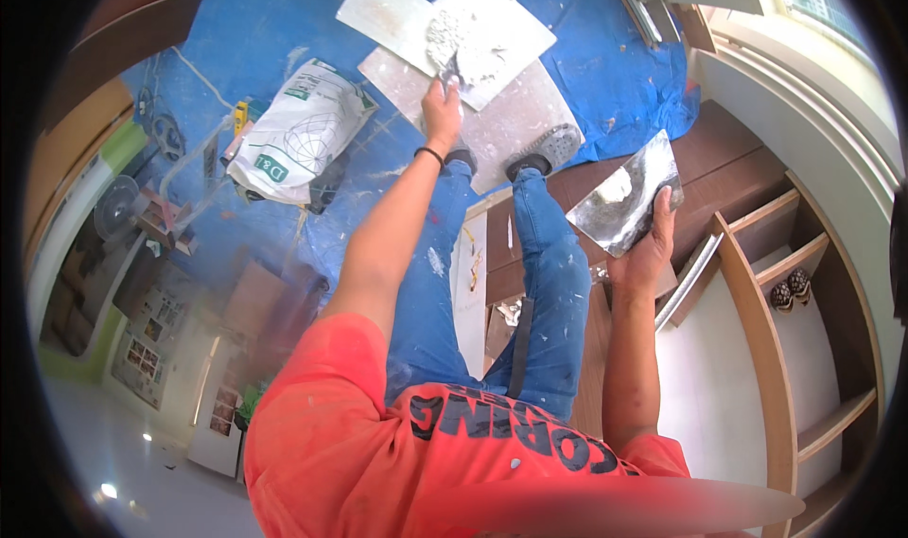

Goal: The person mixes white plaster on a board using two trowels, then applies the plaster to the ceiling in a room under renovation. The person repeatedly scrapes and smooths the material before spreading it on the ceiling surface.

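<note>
My left hand [442,112], with a dark band at the wrist, is closed around a small putty knife [451,69]. The knife's blade end reaches into a heap of white putty [473,46], which lies on a pale square board [518,35]. At the right, my right hand [647,243] grips a flat, shiny grey rectangular plate [636,204] by its edge. A small white dab of putty [616,187] sits on the plate. Part of my right hand's grip is hidden behind the plate.
A large worn tile [492,139] lies under the board, near my feet. Blue sheeting [619,74] covers the floor. A white printed bag [301,131] stands at the left, with cables and tools beyond it. Wooden shelving [771,339] curves along the right.
</note>
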Available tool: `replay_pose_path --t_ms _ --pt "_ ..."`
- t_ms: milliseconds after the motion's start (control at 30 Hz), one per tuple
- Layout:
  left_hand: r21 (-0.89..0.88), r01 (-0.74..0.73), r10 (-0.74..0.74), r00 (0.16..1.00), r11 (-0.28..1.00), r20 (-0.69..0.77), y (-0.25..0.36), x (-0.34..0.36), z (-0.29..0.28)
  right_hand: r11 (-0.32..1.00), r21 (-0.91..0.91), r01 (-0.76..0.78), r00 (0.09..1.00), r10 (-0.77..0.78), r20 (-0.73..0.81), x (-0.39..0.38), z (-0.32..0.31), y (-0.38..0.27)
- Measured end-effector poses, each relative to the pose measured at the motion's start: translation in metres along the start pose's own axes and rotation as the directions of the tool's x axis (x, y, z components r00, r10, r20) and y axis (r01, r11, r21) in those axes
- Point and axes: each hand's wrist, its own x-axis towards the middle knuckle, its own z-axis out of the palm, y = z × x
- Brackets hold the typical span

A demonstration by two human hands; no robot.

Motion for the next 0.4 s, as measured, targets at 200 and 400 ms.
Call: replay_pose_path --t_ms 200,400 --pt "0.033 -0.081 0.082 0.996 0.996 -0.031 0.017 -0.001 -0.012 0.997 -0.06 -0.044 0.998 0.041 -0.051 0.01 -0.002 0.013" --pt "0.027 -0.421 0.419 0.906 0.907 0.055 0.089 -0.036 -0.074 0.993 -0.117 0.021 0.997 -0.011 0.08 0.041 0.024 0.026"
